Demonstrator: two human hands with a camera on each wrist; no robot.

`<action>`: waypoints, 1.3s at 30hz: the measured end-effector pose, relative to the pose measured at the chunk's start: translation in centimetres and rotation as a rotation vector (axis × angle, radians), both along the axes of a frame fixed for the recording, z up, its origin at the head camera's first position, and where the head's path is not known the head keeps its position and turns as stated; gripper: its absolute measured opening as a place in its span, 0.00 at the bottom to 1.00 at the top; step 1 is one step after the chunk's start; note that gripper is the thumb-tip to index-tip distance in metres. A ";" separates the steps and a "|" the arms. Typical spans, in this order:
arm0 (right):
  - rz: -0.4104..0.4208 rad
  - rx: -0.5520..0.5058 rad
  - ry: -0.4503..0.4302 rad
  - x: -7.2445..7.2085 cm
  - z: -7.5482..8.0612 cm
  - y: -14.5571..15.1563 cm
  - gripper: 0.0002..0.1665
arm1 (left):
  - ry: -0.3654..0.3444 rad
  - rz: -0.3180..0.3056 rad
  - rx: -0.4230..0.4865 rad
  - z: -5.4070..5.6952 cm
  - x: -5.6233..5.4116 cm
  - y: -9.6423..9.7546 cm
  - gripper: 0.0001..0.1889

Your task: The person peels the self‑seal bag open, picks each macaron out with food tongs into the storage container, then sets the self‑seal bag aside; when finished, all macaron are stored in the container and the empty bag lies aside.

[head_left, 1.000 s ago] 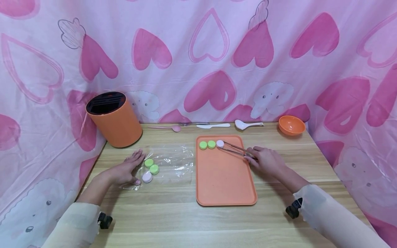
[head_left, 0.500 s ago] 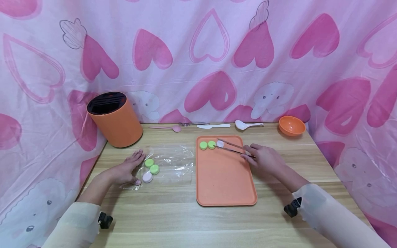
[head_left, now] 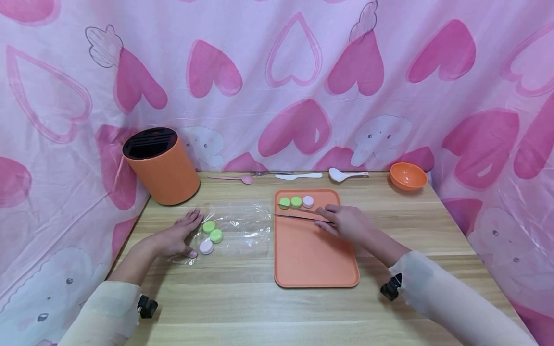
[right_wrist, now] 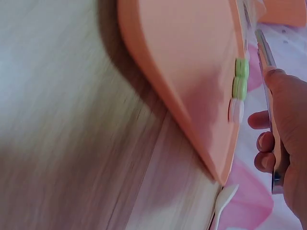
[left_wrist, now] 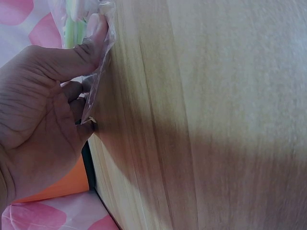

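My right hand (head_left: pixel 352 225) grips metal tongs (head_left: pixel 298 218), held over the upper part of an orange tray (head_left: pixel 316 259). The tongs' arms are spread apart with nothing between them, their tips at the tray's left rim. Two green macarons (head_left: pixel 296 202) and one pale pink macaron (head_left: pixel 308 201) sit in a row along the tray's far end. My left hand (head_left: pixel 177 235), fingers extended and spread, presses on the left end of a clear plastic bag (head_left: pixel 246 230). At that end of the bag lie two green macarons (head_left: pixel 215 236) and a pale pink macaron (head_left: pixel 206 247).
An orange knife block (head_left: pixel 166 175) stands at the back left. Along the table's back edge lie a pink spoon (head_left: pixel 246 179), a fork (head_left: pixel 270 172), a white knife (head_left: pixel 298 176) and a white soup spoon (head_left: pixel 339 175). An orange bowl (head_left: pixel 408 176) is at the back right.
The tongs let go of the pale pink macaron, which stays in the tray's row. My right hand then moves left with the spread tongs. My left hand keeps its place.
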State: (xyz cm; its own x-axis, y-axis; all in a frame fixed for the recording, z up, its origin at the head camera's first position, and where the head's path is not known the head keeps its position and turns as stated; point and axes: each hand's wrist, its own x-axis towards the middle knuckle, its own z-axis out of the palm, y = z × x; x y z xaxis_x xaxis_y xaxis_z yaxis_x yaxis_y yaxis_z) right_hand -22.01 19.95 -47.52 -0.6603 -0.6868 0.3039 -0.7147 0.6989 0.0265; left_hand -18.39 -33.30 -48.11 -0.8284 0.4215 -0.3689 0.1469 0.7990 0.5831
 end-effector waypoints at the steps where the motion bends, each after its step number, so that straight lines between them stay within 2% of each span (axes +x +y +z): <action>1: 0.016 0.001 0.002 0.0 -0.1 -0.3 0.22 | 0.000 -0.001 0.001 0.0 0.0 0.0 0.65; 8: 0.136 0.023 0.050 -0.1 -0.7 -2.7 0.19 | 0.009 -0.007 -0.006 0.3 0.0 0.1 0.64; 12: 0.174 0.028 0.026 0.0 -0.8 -4.1 0.17 | 0.006 -0.009 -0.003 0.4 0.1 0.1 0.64; 17: 0.196 0.031 -0.040 0.1 -0.8 -6.0 0.15 | 0.002 -0.004 -0.008 0.3 0.1 0.1 0.64; 26: 0.220 0.073 -0.049 0.1 -0.9 -9.1 0.13 | -0.010 0.002 -0.034 0.1 -0.2 -0.1 0.65; 34: 0.263 0.045 -0.088 0.2 -0.8 -11.7 0.16 | -0.006 0.000 -0.034 0.1 -0.2 -0.1 0.65; 39: 0.261 0.048 -0.132 0.2 -1.0 -12.8 0.19 | 0.000 0.002 -0.033 0.1 -0.1 -0.1 0.64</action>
State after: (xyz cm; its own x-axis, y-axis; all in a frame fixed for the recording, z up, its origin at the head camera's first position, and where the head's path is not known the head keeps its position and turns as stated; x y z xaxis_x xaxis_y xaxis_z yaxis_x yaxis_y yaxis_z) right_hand -21.81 7.20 -48.54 -0.4913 -0.8499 0.1903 -0.8695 0.4914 -0.0503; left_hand -18.53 -33.42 -48.00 -0.8290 0.4077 -0.3828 0.1454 0.8181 0.5564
